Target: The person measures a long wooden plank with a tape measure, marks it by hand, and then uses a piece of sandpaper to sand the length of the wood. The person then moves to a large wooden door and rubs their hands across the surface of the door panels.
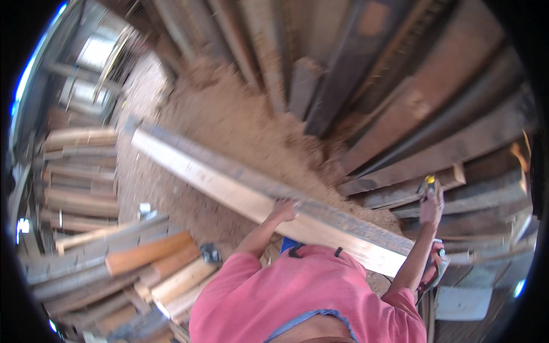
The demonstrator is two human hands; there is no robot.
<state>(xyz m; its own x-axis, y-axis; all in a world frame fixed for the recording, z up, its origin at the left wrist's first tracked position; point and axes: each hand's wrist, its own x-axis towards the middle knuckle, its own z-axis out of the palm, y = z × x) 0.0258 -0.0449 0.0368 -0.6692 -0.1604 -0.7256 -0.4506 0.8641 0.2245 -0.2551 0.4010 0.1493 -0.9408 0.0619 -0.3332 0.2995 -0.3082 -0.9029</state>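
Loose pink short-sleeved shirt (286,291), blue trim (325,312) round the neck, blue cloth (286,246) beyond its hem

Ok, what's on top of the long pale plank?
The left hand shows there, over the far edge of the long pale plank, near mid-length. The wood directly beneath the hand is covered, and the pink shirt hides part of the near edge.

No legible txt, nos. or signs. Pale sawn plank (246,202): few faint dk marks twd far end, too blurry to tell if writing. Yellow-and-black tape measure (430,180) in R hand (432,208): too sm. & blurred, markings unreadable.
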